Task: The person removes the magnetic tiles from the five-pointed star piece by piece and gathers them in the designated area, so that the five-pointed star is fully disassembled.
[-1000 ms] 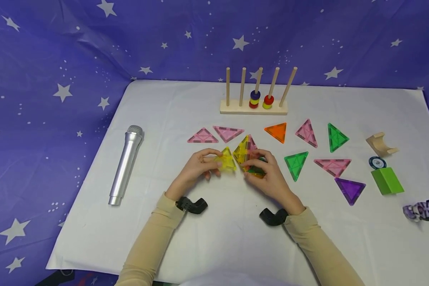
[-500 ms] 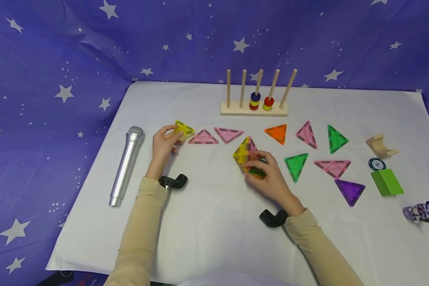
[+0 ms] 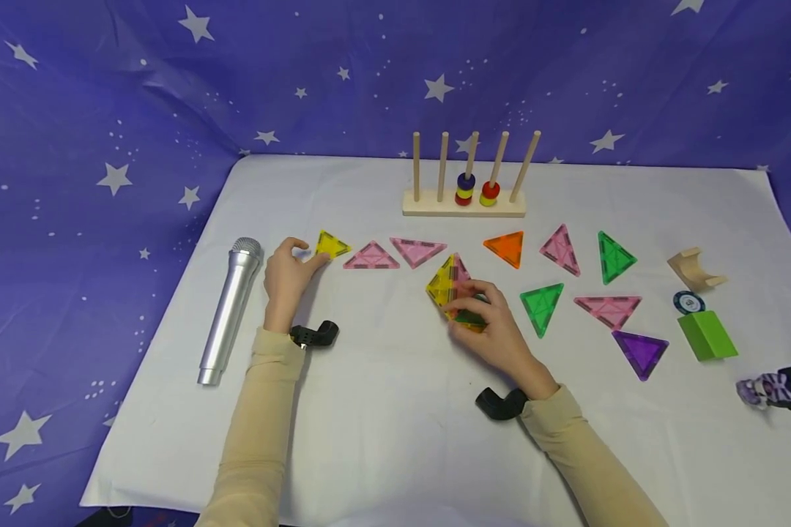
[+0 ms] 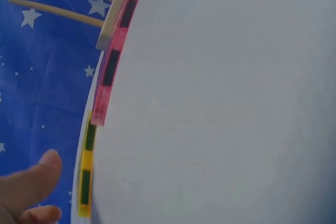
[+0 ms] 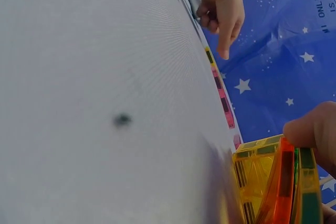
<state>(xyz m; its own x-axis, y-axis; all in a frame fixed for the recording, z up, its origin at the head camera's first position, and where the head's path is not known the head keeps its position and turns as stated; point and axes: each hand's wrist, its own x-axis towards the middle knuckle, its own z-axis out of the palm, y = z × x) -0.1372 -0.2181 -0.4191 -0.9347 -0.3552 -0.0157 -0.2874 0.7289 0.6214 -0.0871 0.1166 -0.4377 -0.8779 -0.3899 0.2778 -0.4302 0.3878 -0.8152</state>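
Head view | right hand (image 3: 491,322): clamped on tile assembly (image 3: 440,282), near side of peg rack (image 3: 435,206) | left hand (image 3: 286,279): thumb and fingers apart, just beside yellow triangle (image 3: 332,244), left of pink triangles (image 3: 372,257) | silver microphone (image 3: 229,315): further left | purple triangle (image 3: 641,353): right

My R hand (image 3: 497,326) hides pt of the tile build (image 3: 443,284); R wrist cam crops that at bottom, shows 1 dark spot (image 5: 122,120) too blurred to ID. L wrist cam cuts off my L hand (image 4: 31,190). Chip (image 3: 689,302) print: too tiny.
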